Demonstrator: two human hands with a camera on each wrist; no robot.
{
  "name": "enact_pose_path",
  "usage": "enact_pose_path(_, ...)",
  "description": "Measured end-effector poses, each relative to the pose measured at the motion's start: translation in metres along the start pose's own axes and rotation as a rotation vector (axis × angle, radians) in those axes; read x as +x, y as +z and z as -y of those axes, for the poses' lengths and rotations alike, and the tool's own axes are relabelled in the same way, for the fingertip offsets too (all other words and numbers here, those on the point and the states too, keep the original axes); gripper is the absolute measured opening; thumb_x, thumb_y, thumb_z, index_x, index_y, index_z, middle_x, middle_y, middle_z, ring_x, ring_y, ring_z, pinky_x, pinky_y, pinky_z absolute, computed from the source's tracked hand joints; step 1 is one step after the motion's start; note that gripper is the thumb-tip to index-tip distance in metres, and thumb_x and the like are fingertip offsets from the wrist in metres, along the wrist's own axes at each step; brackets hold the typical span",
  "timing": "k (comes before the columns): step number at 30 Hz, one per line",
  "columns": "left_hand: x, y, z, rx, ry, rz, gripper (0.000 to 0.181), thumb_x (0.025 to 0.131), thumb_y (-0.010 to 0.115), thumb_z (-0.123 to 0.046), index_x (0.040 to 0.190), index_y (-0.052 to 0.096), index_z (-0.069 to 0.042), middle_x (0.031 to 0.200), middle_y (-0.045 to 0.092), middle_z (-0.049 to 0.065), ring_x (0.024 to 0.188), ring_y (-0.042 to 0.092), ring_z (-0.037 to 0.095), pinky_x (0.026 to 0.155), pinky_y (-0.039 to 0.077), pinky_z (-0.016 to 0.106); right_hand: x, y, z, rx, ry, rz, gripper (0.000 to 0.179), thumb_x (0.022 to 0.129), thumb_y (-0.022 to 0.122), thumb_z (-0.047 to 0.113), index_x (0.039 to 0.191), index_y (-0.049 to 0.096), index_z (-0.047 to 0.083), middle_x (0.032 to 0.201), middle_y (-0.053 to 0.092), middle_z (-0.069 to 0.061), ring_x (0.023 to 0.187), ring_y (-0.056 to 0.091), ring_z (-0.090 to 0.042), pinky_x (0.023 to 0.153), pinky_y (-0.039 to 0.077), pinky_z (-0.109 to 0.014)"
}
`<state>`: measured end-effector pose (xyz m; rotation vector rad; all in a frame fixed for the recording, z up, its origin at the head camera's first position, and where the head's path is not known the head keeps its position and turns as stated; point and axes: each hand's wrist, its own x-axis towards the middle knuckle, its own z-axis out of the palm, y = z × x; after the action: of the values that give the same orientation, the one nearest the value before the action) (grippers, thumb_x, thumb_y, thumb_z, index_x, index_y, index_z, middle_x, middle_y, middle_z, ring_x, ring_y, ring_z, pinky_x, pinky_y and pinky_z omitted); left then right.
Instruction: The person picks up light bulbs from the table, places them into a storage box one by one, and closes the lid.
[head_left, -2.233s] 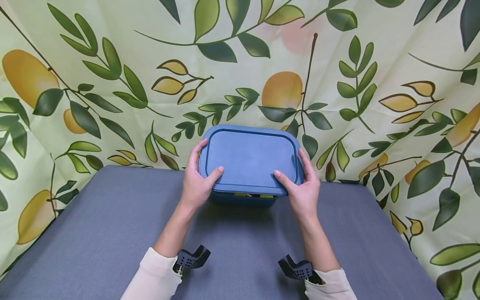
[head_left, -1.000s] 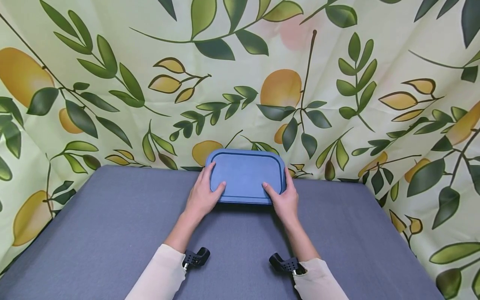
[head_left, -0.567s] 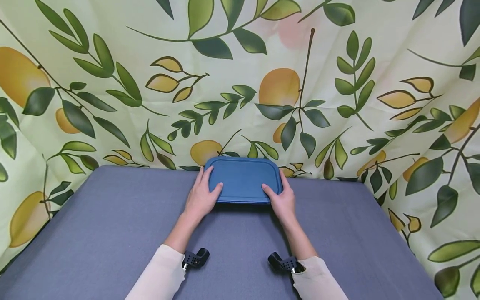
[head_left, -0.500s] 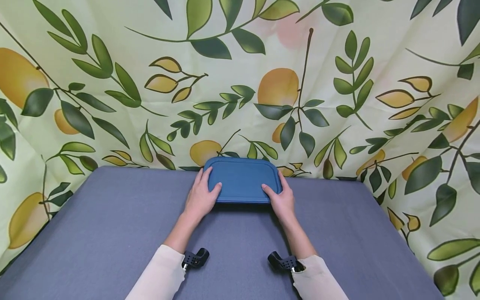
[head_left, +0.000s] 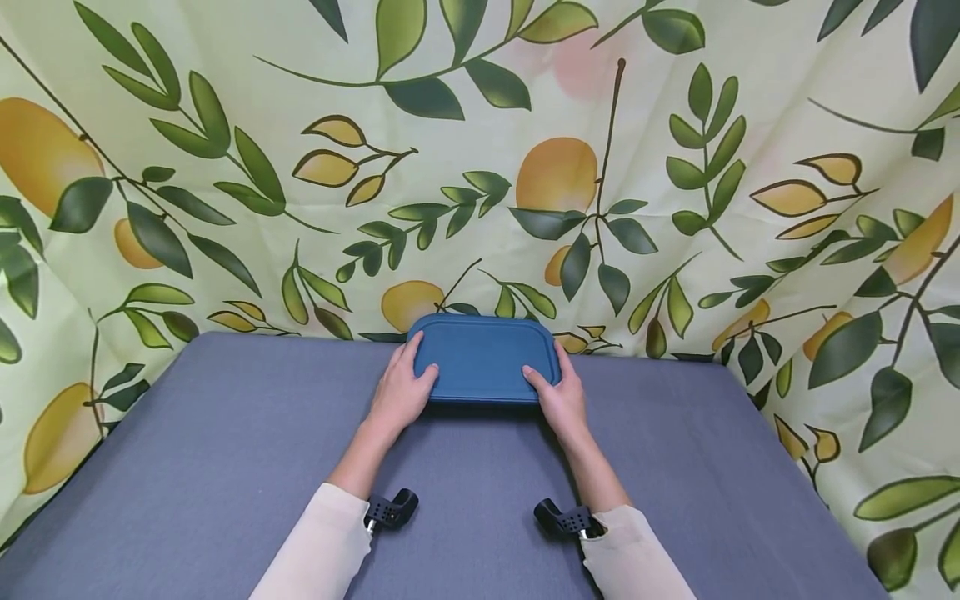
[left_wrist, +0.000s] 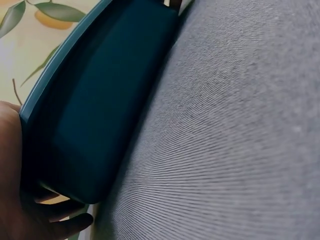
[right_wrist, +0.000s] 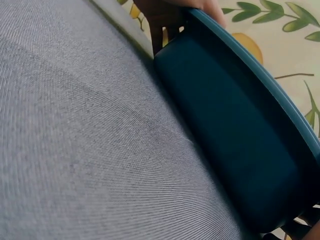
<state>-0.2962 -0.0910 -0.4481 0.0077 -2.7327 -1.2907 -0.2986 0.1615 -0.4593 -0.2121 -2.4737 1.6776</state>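
Note:
A blue lidded box stands at the back of the table, its flat rectangular lid (head_left: 483,358) uppermost. My left hand (head_left: 401,390) grips the left end, thumb on the lid's front left edge and fingers along the side. At the opposite end my right hand (head_left: 562,400) holds on the same way, its thumb over the front right edge. Both wrist views show the dark blue box body (left_wrist: 100,95) resting on the cloth, with the lid's rim (right_wrist: 280,95) jutting out above it. Fingers reach down both short ends. The contents are hidden beneath the lid.
Grey-blue ribbed cloth covers the table (head_left: 247,467). Directly behind the box hangs a pale curtain (head_left: 450,150) printed with leaves and orange fruit, which also runs along both sides. A black camera mount sits on each wrist.
Both hands have brought the lid down from a tilted, raised position onto the box, covering the gap where yellow contents showed. Over the last half second the hands have shifted only slightly.

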Motion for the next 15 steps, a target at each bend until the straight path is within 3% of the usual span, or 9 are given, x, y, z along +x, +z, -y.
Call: enact_pose_path(15, 0.0086, -0.0023, -0.0008, 0.029, -0.027, 0.009, 0.063, 0.099, 0.048, -0.039, 0.160, 0.032, -0.029, 0.160, 0.042, 0.014, 0.145, 0.043, 0.039, 0.117, 0.036, 0.058, 0.0020, -0.0035, -0.0002, -0.050, -0.014, 0.017, 0.074, 0.099, 0.061, 0.034, 0.162, 0.025, 0.024, 0.167, 0.028, -0.013, 0.155, 0.025, -0.035, 0.125, 0.020, -0.056)
